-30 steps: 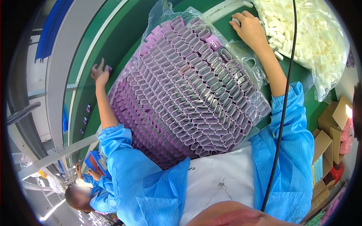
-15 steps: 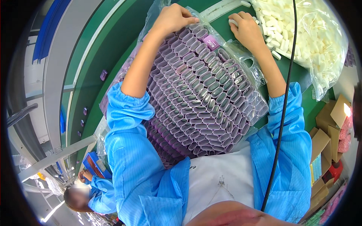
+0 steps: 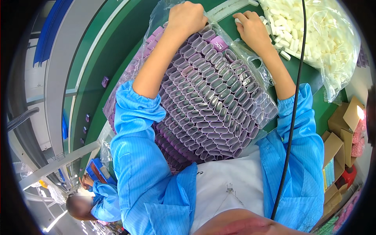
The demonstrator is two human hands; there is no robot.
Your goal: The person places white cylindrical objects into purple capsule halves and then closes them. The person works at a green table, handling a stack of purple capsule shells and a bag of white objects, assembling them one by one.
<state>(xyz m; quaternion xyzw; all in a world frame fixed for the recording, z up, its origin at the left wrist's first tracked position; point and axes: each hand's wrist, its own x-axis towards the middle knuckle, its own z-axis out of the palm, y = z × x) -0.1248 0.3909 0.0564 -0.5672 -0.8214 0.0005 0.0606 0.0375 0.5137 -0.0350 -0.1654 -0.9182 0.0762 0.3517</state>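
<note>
Left hand [image 3: 187, 17] is closed on the far top edge of the purple sleeve stack [image 3: 207, 102], which rests bagged against the chest. Right hand [image 3: 253, 28] pinches 1 white piece [image 3: 238, 21]. Risk: the loose stack tilts and sleeves spill onto the green belt [image 3: 117, 66].

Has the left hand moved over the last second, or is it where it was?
Yes. The left hand has swung from the green belt left of the purple sleeve stack to the stack's far top edge, near the right hand.
</note>
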